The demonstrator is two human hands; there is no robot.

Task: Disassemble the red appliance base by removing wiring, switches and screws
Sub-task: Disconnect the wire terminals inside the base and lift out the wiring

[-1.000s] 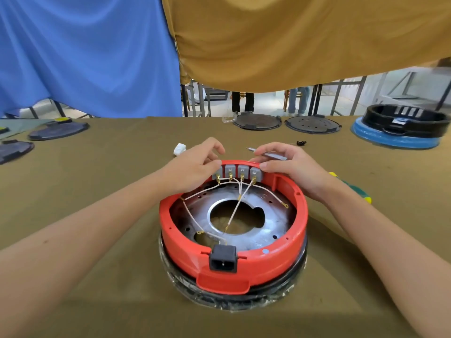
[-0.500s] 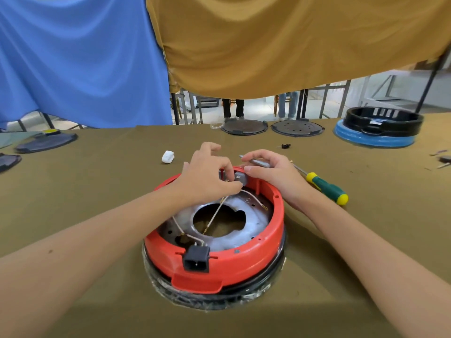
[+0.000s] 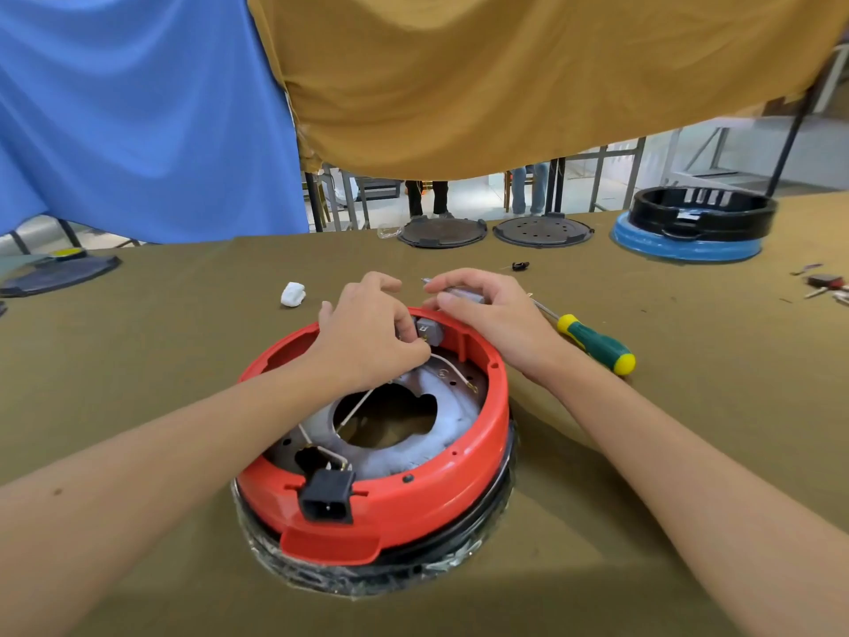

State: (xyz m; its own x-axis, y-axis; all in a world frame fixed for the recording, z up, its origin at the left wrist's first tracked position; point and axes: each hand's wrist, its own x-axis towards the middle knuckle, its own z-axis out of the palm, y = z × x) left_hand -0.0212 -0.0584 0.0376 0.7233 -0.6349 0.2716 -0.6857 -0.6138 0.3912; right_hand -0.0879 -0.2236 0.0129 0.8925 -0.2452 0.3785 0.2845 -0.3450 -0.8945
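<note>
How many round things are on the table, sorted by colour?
Red: 1, the red base
Blue with a black ring on top: 1, the blue base
Dark flat discs: 3, two at the far edge, one at left
Total: 5

We see the red base (image 3: 390,503) lying open side up on the table (image 3: 183,360), its black socket (image 3: 327,497) at the near rim. A grey switch (image 3: 429,331) sits at the far rim, between our fingers (image 3: 416,356); white wires (image 3: 452,366) run below them over the metal plate (image 3: 441,434).
</note>
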